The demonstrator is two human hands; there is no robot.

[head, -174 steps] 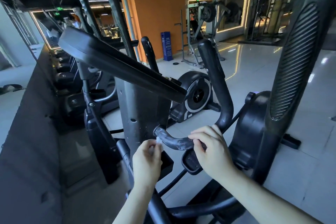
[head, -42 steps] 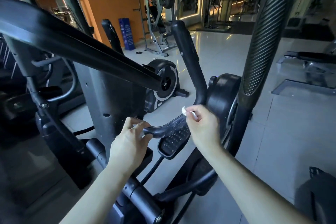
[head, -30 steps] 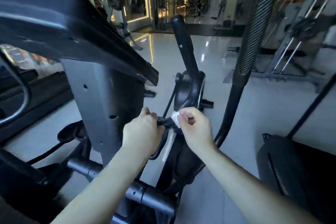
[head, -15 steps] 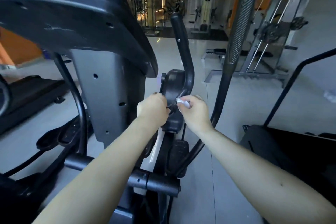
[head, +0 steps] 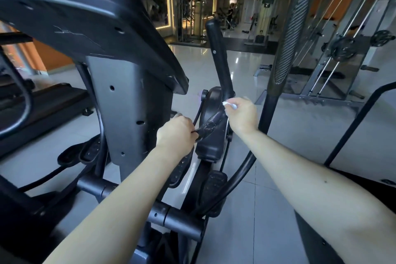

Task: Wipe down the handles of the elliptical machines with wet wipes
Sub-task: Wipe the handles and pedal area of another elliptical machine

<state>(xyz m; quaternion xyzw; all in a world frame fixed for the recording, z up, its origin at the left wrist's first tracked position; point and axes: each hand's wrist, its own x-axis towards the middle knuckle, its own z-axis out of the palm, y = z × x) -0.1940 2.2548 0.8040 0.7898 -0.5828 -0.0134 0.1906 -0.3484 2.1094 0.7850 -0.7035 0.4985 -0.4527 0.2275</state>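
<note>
Left hand [head: 174, 133] was found curled round the lower end of the black curved elliptical handle [head: 209, 128], gripping and steadying it. Since half a second earlier, the right hand [head: 241, 114] had travelled up the bend to where the handle turns upright, pinching the crumpled white wet wipe [head: 228, 104] against the bar. The scuffed lower section now lay exposed between the hands. Judged: lower curve wiped, upright portion outstanding. The tall ribbed grey moving arm [head: 288, 38] stood untouched alongside.
</note>
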